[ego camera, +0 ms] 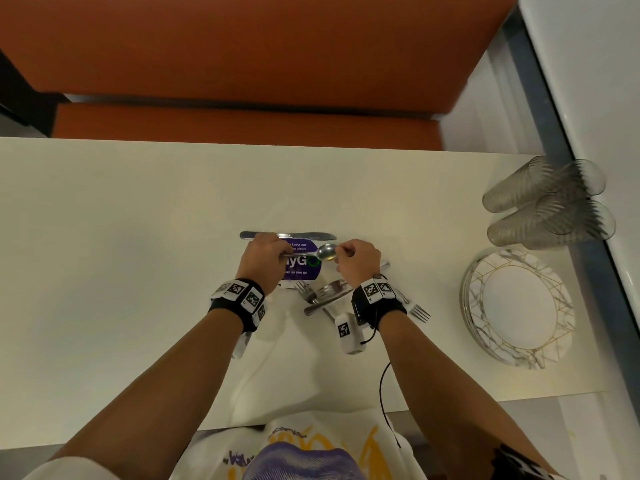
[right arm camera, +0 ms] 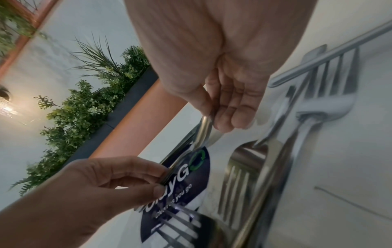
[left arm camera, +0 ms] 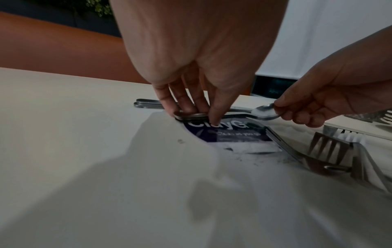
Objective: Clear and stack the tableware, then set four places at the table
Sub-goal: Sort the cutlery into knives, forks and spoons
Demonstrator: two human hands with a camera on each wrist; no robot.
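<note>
Both hands hold the spoons over the sticker

The spoons (ego camera: 323,252) lie just above the sticker (ego camera: 300,268) at the table (ego camera: 138,220) middle: left hand (ego camera: 263,259) pinches the handles, right hand (ego camera: 358,261) pinches the bowl tip. Steel is stiff, light and, I think, slippery, so the handle gives the better hold. Knives (ego camera: 287,235) lie just behind, forks (ego camera: 325,294) near, plates (ego camera: 519,306) well apart.

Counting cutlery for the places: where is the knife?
In the head view, the knife lies flat mid-table, just beyond both hands, by the purple sticker.
</note>
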